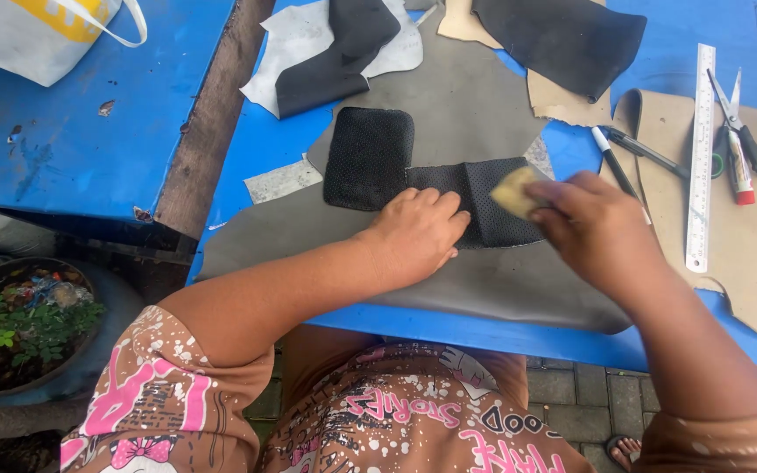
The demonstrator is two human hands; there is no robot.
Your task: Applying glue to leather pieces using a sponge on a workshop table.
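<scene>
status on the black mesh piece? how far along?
Done: black perforated piece is cut and laid on the grey sheet. In hand: left hand pins it, right hand presses a tan pad on the folded part. Left: scissors and ruler lie unused.

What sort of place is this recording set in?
Probably a small outdoor craft workbench for leather or similar sheet material: cut sheets on a blue table, a ruler and scissors, paving underfoot.

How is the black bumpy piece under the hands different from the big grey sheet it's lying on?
The black perforated piece is small, dark and dotted with holes; the grey sheet is far larger, pale and smooth. The left hand presses the black piece, which lies on the grey sheet. Both lie flat.
</scene>
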